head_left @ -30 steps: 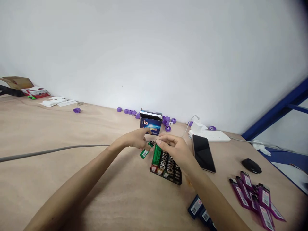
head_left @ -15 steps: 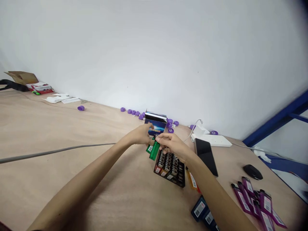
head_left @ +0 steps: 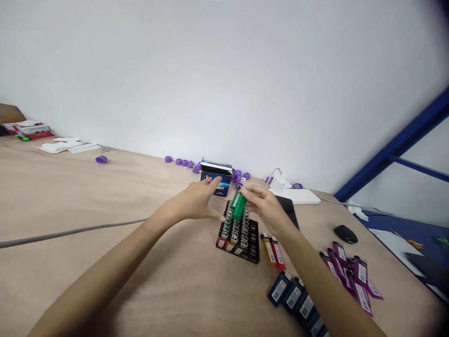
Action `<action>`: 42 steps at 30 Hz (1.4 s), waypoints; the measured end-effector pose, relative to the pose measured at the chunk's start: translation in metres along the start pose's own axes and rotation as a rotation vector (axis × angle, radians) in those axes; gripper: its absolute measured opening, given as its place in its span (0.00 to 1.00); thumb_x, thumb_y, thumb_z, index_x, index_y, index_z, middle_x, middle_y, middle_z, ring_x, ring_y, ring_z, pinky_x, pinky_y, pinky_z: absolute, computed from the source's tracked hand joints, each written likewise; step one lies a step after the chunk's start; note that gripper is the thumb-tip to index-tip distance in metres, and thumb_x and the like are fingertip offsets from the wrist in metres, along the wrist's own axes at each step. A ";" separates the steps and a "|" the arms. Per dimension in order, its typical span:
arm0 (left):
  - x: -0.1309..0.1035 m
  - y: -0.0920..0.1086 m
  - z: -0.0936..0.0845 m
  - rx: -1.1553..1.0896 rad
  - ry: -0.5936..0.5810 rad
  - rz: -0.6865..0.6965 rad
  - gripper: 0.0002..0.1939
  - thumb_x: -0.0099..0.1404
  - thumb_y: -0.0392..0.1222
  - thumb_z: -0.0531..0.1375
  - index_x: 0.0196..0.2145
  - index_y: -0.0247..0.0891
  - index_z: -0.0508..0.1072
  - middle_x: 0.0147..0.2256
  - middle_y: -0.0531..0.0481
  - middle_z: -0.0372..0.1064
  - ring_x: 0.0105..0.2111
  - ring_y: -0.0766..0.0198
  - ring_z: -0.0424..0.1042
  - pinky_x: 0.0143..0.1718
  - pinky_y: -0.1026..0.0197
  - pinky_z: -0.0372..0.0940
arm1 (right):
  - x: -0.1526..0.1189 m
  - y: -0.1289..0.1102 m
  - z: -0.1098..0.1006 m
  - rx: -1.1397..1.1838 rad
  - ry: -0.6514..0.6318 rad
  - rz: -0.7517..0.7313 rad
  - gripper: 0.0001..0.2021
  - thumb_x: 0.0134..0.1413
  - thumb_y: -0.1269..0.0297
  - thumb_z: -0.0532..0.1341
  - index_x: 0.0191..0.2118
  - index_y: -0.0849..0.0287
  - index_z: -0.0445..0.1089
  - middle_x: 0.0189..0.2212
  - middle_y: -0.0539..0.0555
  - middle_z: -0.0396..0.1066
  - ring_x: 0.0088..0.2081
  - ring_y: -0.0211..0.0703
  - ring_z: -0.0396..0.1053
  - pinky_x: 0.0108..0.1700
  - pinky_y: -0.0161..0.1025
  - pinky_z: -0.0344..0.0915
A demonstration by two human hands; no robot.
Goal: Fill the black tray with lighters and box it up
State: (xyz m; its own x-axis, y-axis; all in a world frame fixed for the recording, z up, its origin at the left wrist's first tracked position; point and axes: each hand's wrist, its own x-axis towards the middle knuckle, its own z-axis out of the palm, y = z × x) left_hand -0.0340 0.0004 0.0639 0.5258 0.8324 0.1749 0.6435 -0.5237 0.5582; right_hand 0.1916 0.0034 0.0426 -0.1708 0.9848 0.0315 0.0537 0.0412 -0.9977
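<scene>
My right hand [head_left: 264, 206] pinches a green lighter [head_left: 239, 206] above a black display tray [head_left: 255, 241]. Whether a second green lighter sits behind it I cannot tell. Several upright lighters fill rows of the tray, metal tops up, and slots on its right side hold none. My left hand [head_left: 194, 199] has thumb and fingers spread, with its thumb tip at the tray's left edge. Behind the tray, an open dark blue printed box [head_left: 222, 188] stands by the wall.
Right of the tray lie a yellow lighter [head_left: 269, 250] and a red lighter [head_left: 278, 252]. Several dark blue lighters [head_left: 293, 297] and purple lighters [head_left: 359, 288] lie nearer and farther right. A phone [head_left: 287, 210], power strip [head_left: 301, 196], mouse [head_left: 345, 233] and grey cable [head_left: 77, 230] are around.
My left hand has let go of the green lighters and opened, moving left. My right hand has brought green over the tray. The camera view has turned slightly right.
</scene>
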 end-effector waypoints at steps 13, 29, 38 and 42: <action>-0.028 0.062 0.004 0.297 0.019 0.182 0.27 0.69 0.44 0.59 0.62 0.37 0.58 0.61 0.33 0.56 0.59 0.42 0.62 0.56 0.40 0.65 | -0.093 0.051 -0.121 -0.690 0.107 0.103 0.20 0.59 0.43 0.54 0.33 0.55 0.69 0.24 0.49 0.67 0.27 0.43 0.64 0.29 0.38 0.61; -0.043 0.086 0.020 0.270 -0.054 0.275 0.26 0.70 0.41 0.56 0.62 0.40 0.56 0.62 0.34 0.54 0.60 0.44 0.63 0.54 0.43 0.68 | -0.096 0.074 -0.108 -1.031 0.096 0.102 0.21 0.65 0.53 0.45 0.53 0.57 0.66 0.29 0.57 0.78 0.34 0.56 0.77 0.37 0.44 0.64; -0.048 0.087 0.029 0.256 0.010 0.315 0.24 0.72 0.42 0.53 0.63 0.44 0.55 0.60 0.39 0.58 0.54 0.48 0.68 0.50 0.47 0.71 | -0.105 0.077 -0.109 -1.099 0.179 0.149 0.20 0.68 0.61 0.46 0.59 0.58 0.63 0.29 0.57 0.78 0.33 0.53 0.76 0.35 0.40 0.61; -0.050 0.089 0.031 0.264 0.003 0.319 0.23 0.72 0.42 0.52 0.63 0.44 0.55 0.59 0.38 0.58 0.54 0.48 0.68 0.50 0.47 0.71 | -0.106 0.074 -0.109 -1.126 0.193 0.166 0.21 0.66 0.65 0.47 0.60 0.62 0.63 0.26 0.57 0.77 0.33 0.54 0.75 0.33 0.39 0.59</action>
State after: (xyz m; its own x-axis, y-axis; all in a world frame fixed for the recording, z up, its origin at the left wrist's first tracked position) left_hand 0.0140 -0.0933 0.0801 0.7208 0.6209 0.3083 0.5691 -0.7839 0.2482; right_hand 0.3210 -0.0792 -0.0284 0.0685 0.9976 0.0104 0.9252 -0.0596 -0.3748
